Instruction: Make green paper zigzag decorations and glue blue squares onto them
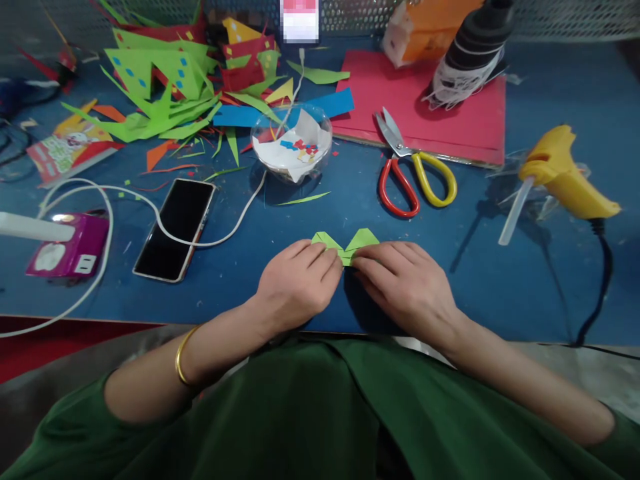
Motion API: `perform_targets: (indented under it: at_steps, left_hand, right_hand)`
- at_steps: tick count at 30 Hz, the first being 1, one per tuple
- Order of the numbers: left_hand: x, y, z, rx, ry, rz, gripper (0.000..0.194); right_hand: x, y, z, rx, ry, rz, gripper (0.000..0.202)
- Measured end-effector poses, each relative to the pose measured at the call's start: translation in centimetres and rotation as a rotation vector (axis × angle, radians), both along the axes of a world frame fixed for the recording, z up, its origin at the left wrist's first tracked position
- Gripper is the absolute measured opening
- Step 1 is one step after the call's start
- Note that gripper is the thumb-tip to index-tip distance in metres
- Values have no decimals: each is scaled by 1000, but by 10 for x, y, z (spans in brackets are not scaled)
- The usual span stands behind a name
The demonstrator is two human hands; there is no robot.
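A small folded piece of light green paper (346,255) lies near the table's front edge, two rounded points rising at its top with a notch between them. My left hand (303,275) grips its left side, the fingers closed and bent over it. On the right side, my right hand (406,280) pinches the same paper between thumb and fingers. Both hands cover much of its lower part. Beyond them rest scissors (397,150) with one red and one yellow handle, blades partly apart.
A yellow glue gun (567,173) lies at the right. Left are a phone (175,227), a white cable (227,238) and a purple box (73,247). Behind stand a clear bowl (290,170) with paper bits, green paper cut-outs (165,110), red sheets (367,87) and a black bottle (470,50).
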State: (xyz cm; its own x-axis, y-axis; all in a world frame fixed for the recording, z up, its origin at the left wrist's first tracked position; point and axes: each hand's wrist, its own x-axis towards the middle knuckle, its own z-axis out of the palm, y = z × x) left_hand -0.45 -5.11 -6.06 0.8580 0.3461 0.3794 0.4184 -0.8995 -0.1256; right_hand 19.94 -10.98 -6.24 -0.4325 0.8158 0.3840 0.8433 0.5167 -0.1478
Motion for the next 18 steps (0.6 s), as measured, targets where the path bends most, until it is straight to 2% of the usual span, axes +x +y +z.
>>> perform_targets:
  at_steps: [8,18]
  left_hand:
    - [-3,-1,1,-102,-47,-2,19]
    - [0,9,0,-479,-194,109,18]
  right_hand:
    - [-6,-2,-4,-25,83,-101,14]
    - [-8,3,-6,-87,168,-150,12]
